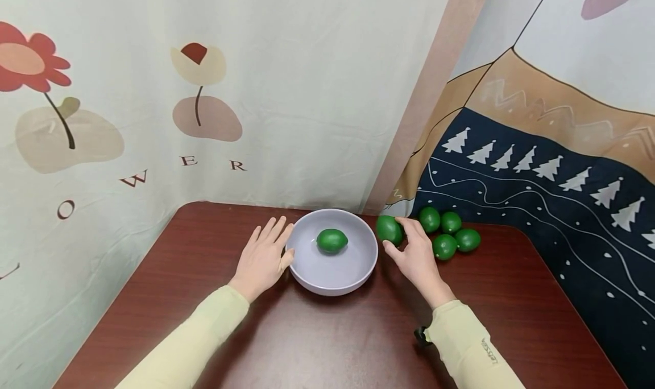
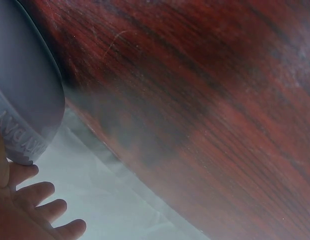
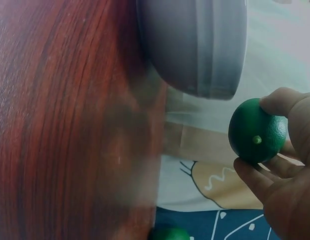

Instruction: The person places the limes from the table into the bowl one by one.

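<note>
A grey-lavender bowl [image 1: 327, 281] stands on the brown table, with one green lime [image 1: 332, 240] inside it. My left hand [image 1: 262, 259] rests against the bowl's left side, fingers straight and spread; the left wrist view shows its fingers [image 2: 37, 192] beside the bowl [image 2: 32, 75]. Just right of the bowl, my right hand [image 1: 417, 258] pinches another lime [image 1: 389, 230] between thumb and fingers. In the right wrist view this held lime [image 3: 257, 131] is near the bowl's outer wall [image 3: 195, 50], apart from it.
Several limes [image 1: 445, 247] lie grouped at the back right of the table [image 1: 327, 343], beyond my right hand. A pale curtain [image 1: 317, 93] hangs behind the table's back edge, and a dark printed cloth [image 1: 552, 207] hangs at the right.
</note>
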The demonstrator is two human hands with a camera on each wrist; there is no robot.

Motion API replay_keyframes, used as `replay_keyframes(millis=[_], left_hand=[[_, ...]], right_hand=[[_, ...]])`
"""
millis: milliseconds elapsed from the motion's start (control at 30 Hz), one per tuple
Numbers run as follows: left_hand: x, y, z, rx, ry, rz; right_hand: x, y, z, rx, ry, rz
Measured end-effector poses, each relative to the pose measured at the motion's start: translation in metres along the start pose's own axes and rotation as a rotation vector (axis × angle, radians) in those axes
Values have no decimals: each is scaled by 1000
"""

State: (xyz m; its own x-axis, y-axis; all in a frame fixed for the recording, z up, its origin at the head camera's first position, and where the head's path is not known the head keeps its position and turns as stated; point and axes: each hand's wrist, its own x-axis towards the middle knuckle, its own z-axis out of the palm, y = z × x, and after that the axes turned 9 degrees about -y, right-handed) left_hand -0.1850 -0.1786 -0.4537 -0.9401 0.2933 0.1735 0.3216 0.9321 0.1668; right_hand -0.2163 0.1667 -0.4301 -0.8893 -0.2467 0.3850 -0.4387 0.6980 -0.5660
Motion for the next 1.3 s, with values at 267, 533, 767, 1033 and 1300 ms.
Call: replay_keyframes(millis=[267,533,767,1033,1300], left_hand=[[0,0,0,3,3,2],[0,-1,1,7,5,2],[0,-1,1,8,8,4],[1,-1,0,12,-5,2],[0,-1,1,5,-7,0]], right_hand=[[0,-8,3,7,16,-46],[-1,-15,7,11,0,-60],[-1,-21,11,24,-15,-71],[-2,-29,16,37,-46,-89],[-3,-37,23,27,-86,-86]])
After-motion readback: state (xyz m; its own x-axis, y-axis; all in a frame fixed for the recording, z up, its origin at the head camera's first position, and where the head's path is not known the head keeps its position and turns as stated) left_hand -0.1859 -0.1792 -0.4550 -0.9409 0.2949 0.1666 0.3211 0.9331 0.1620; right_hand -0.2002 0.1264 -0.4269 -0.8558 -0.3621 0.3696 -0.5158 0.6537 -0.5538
